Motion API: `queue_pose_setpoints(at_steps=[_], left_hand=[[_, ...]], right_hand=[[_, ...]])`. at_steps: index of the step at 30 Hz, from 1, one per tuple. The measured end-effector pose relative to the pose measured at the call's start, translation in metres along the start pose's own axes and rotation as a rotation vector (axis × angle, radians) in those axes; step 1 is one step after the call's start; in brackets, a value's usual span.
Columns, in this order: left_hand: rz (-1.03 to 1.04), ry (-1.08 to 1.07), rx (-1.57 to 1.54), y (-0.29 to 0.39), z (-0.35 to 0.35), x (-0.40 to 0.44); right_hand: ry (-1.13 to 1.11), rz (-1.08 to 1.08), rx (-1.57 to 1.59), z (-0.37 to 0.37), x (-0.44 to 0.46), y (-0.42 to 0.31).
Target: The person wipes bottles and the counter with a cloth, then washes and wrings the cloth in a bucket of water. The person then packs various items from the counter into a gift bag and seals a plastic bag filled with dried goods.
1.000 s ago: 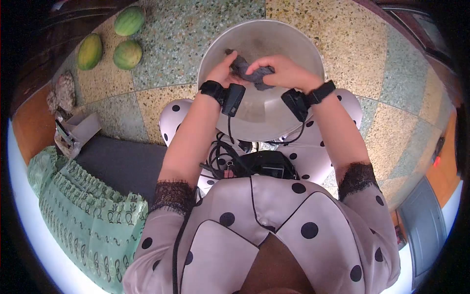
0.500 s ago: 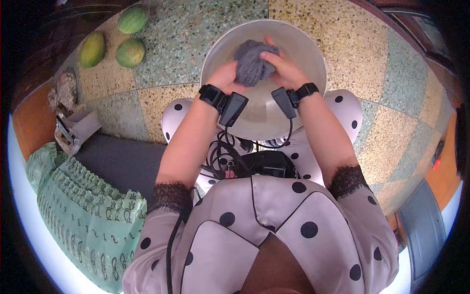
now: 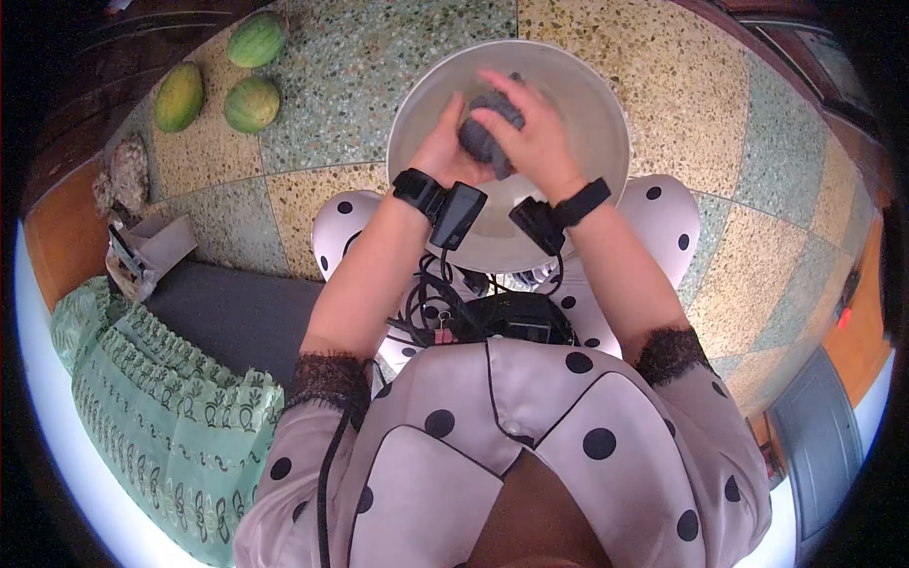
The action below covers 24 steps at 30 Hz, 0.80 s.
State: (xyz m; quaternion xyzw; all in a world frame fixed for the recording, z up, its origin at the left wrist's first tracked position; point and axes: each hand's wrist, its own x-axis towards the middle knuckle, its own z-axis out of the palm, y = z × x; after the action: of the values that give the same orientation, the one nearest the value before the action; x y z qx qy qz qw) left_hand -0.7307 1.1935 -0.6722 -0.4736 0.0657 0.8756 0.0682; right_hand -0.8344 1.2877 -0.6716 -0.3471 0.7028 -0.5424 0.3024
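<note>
A dark grey cloth (image 3: 485, 142) is bunched up between both hands, over the inside of a large pale metal basin (image 3: 595, 204). My left hand (image 3: 450, 150) cups the cloth from the left and below, its thumb pointing up. From the right, my right hand (image 3: 535, 133) presses on the cloth with bent fingers; they are slightly blurred. The basin stands on the floor between my knees. Each wrist wears a black strap with a small black box and a cable.
Several-coloured speckled tiles (image 3: 379, 90) cover the floor. Three green melons (image 3: 252, 104) lie at the upper left. Below them are a white box (image 3: 166, 244), a grey mat (image 3: 232, 312) and a green patterned curtain (image 3: 180, 426). Black cables (image 3: 431, 298) lie in my lap.
The cloth went from loosely spread to a wider bundle, then to a tighter one. My right hand has shifted over it, and my left hand has turned around its left side.
</note>
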Motion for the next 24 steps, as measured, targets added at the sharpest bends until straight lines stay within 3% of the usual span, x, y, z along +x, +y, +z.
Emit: queue_pose_setpoints(at_steps=[2, 3, 7, 9, 10, 12, 13, 15, 21, 22, 24], left_hand=[[0.154, -0.037, 0.016, -0.001, -0.008, 0.015], [0.147, -0.052, 0.094, 0.003, -0.011, 0.015], [0.165, 0.056, 0.133, -0.001, -0.014, 0.029], [0.466, 0.124, 0.160, -0.007, -0.010, 0.034], [0.462, 0.122, 0.159, -0.010, -0.009, 0.032], [0.626, 0.239, 0.399, -0.017, -0.008, 0.028], [0.624, 0.241, 0.397, -0.018, -0.011, 0.029], [0.755, 0.321, 0.973, -0.018, -0.013, 0.026], [0.681, 0.276, 1.272, -0.024, 0.010, -0.012], [0.678, 0.278, 1.263, -0.024, 0.014, -0.020], [0.702, 0.240, 1.189, -0.024, 0.025, -0.040]], right_hand=[[0.004, -0.046, -0.064, 0.006, -0.009, -0.008], [0.039, -0.131, -0.049, 0.009, -0.010, -0.006], [0.192, -0.077, -0.034, 0.016, -0.008, 0.015], [0.238, 0.257, 0.207, 0.018, -0.007, 0.023], [0.240, 0.259, 0.204, 0.018, -0.006, 0.027], [0.238, 0.525, 0.205, 0.021, -0.005, 0.036], [0.236, 0.527, 0.203, 0.024, -0.005, 0.041], [0.279, 0.691, 0.492, 0.026, -0.005, 0.046], [0.215, 1.052, 0.767, 0.011, -0.013, 0.015], [0.211, 1.057, 0.760, 0.007, -0.014, 0.017], [0.026, 0.836, 0.606, -0.007, -0.017, 0.003]])
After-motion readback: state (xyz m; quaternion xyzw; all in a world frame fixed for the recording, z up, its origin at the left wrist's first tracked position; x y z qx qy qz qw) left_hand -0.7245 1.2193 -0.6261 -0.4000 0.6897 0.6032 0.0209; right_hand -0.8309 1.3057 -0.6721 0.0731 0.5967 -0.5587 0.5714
